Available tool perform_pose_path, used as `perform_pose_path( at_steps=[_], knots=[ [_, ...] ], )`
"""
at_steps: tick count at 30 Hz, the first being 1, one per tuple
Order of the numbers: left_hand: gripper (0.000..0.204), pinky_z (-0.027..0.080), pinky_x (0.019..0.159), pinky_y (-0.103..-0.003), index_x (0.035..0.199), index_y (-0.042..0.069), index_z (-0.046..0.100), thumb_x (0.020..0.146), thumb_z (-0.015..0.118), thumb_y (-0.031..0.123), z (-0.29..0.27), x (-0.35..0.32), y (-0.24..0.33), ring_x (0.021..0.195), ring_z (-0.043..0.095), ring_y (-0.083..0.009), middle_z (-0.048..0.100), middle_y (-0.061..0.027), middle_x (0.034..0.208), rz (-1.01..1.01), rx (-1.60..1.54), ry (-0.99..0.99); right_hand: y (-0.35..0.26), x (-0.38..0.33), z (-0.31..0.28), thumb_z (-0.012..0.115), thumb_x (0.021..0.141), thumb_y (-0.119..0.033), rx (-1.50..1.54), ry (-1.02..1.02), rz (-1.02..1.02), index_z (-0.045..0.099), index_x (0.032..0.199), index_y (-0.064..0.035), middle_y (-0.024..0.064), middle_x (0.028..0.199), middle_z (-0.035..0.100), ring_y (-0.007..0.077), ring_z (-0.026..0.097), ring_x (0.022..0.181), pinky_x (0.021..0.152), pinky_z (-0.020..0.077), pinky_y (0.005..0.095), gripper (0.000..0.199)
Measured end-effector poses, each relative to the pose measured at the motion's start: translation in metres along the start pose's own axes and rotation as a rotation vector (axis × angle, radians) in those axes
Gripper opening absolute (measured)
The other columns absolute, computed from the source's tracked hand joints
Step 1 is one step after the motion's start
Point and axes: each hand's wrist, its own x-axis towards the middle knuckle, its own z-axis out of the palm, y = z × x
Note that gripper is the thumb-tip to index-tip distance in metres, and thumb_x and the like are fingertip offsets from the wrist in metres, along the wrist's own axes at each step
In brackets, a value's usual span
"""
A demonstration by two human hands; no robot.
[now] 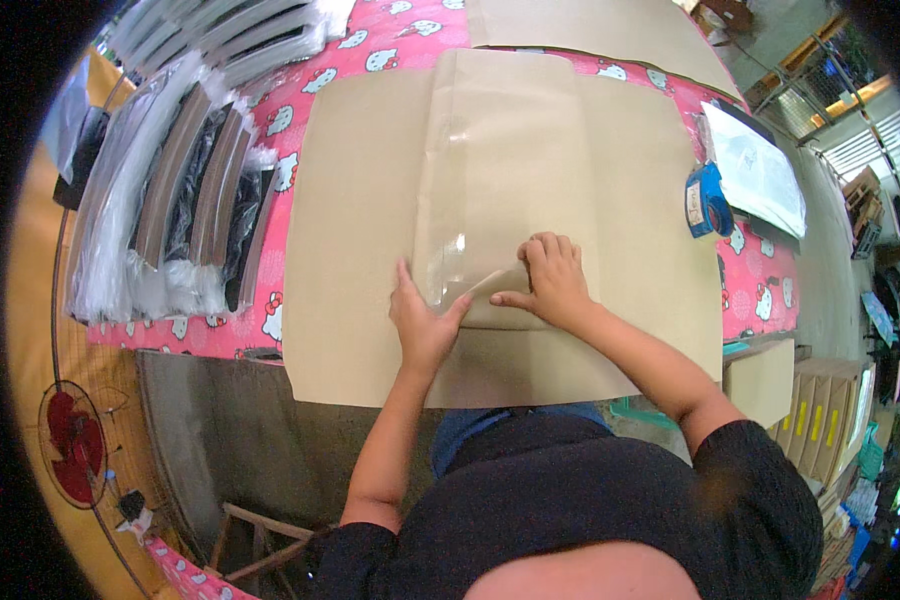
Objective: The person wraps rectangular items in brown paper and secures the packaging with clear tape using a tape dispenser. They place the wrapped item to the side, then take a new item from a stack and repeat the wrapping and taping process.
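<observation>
In front of me a large brown paper sheet (345,230) lies flat. Along its middle runs a narrower folded brown paper wrap (515,150), with shiny clear tape on its left seam. The near end of the wrap is partly lifted. My right hand (555,282) pinches that raised edge, fingers curled and thumb pointing left. On the left side of the wrap rests my left hand (425,315), its fingers stretched out and its thumb against the folded edge. What lies inside the wrap, if anything, is hidden.
Plastic-wrapped dark and brown bundles (185,190) are stacked at left on the pink patterned tablecloth (280,185). A blue tape dispenser (707,202) sits at the right, beside a white plastic-covered packet (755,170). Brown cartons (820,410) stand lower right; a red-bladed fan (73,443) is lower left.
</observation>
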Motion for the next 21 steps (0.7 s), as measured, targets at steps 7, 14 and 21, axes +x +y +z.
perform_pose_path(
  at_steps=[7, 14, 21],
  knots=[
    [0.109, 0.033, 0.099, -0.042, 0.136, -0.005, 0.021, 0.053, 0.082, 0.029, -0.001, 0.01, 0.005, 0.116, 0.041, -0.0373, 0.041, -0.0232, 0.129, -0.072, 0.059, -0.192, -0.011, 0.074, 0.022, 0.06, 0.071, -0.058, -0.041, -0.103, -0.07, 0.055, 0.095, -0.0026, 0.0161, 0.099, 0.051, 0.0307, 0.047, 0.1, 0.083, 0.0336, 0.0432, 0.061],
    [0.111, 0.032, 0.098, -0.046, 0.136, 0.002, 0.023, 0.049, 0.083, 0.036, 0.0, 0.007, 0.016, 0.118, 0.041, -0.0337, 0.043, -0.0215, 0.127, -0.304, 0.204, -0.142, 0.086, 0.034, -0.017, 0.077, 0.063, -0.037, 0.199, 0.447, 0.068, 0.053, 0.097, 0.0005, 0.0192, 0.11, 0.049, 0.0346, 0.045, 0.104, 0.093, 0.036, 0.0427, 0.056],
    [0.112, 0.032, 0.102, -0.042, 0.137, 0.005, 0.024, 0.047, 0.085, 0.031, 0.01, 0.011, 0.022, 0.121, 0.04, -0.0346, 0.041, -0.0224, 0.131, -0.314, 0.184, -0.136, 0.263, -0.047, -0.119, 0.08, 0.058, -0.032, -0.266, 0.067, 0.704, 0.035, 0.121, 0.0009, 0.0301, 0.103, 0.053, 0.0367, 0.056, 0.098, 0.08, 0.0455, 0.0434, 0.084]
  ],
)
